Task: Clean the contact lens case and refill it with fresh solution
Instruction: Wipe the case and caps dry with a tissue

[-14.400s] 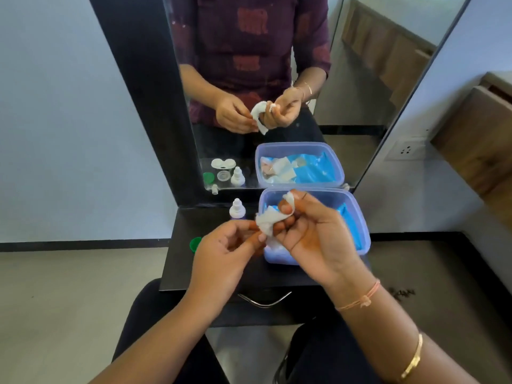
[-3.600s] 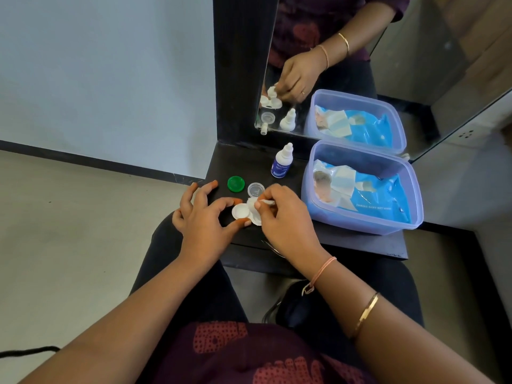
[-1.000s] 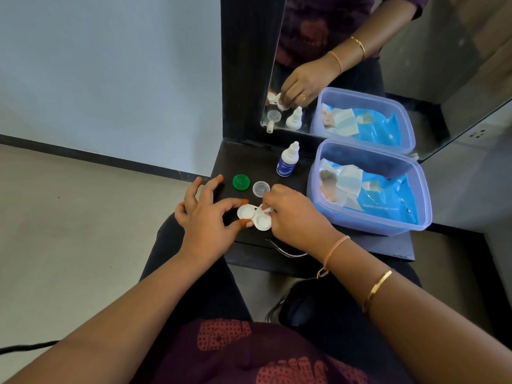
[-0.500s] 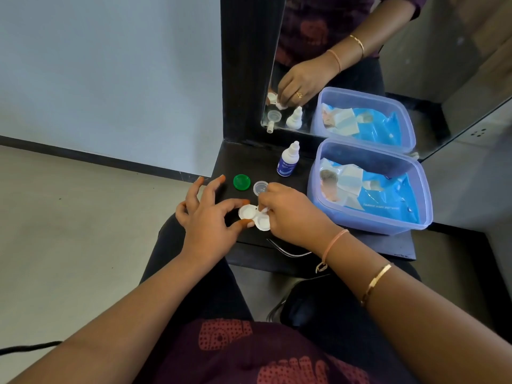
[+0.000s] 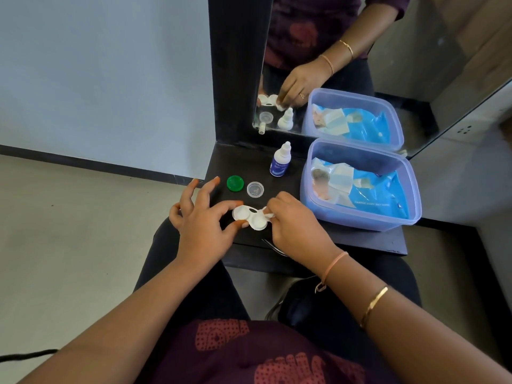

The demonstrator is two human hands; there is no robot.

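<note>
The white two-well contact lens case (image 5: 250, 216) lies open on the black shelf (image 5: 360, 236). My left hand (image 5: 203, 220) pinches the case's left well between thumb and forefinger. My right hand (image 5: 295, 225) pinches a small white wad of tissue (image 5: 268, 214) at the case's right well. A green cap (image 5: 235, 183) and a clear cap (image 5: 255, 189) lie just beyond the case. The small white solution bottle (image 5: 280, 161) with a blue label stands upright behind them.
A lilac plastic tub (image 5: 360, 217) with a blue wipes pack and tissues sits on the shelf's right half. A mirror (image 5: 346, 65) backs the shelf. Metal tweezers (image 5: 273, 245) poke out under my right hand. The floor lies to the left.
Over 14 s the case went from being wiped in the air to lying on the shelf. In the last second the hands hardly moved; the right hand shifted slightly at the right well.
</note>
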